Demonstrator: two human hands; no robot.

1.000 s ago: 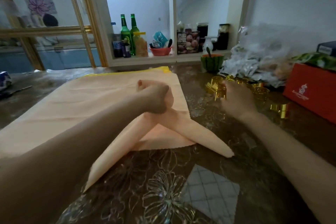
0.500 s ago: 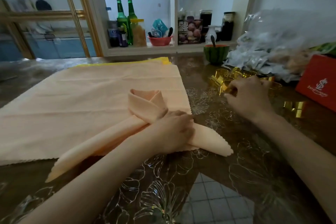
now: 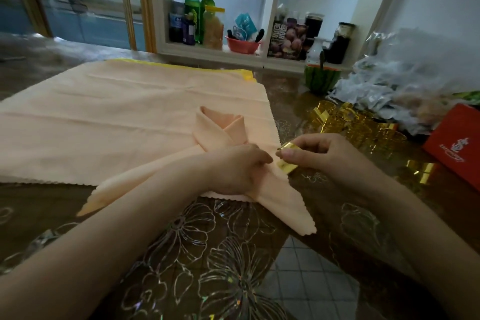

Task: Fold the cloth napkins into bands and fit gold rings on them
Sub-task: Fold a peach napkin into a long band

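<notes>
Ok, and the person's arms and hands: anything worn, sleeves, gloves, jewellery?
The left forearm and right forearm are bare to the frame edge, no sleeve in view. The left hand and right hand are ungloved; no watch, bracelet or finger jewellery shows on the sides facing the camera. The one nail in view looks short and unpainted.

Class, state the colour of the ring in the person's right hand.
Shiny gold; the ring shows best in the head view, pinched by the right hand.

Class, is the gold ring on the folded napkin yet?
Not yet: the right hand pinches the gold ring beside the folded napkin.
</notes>
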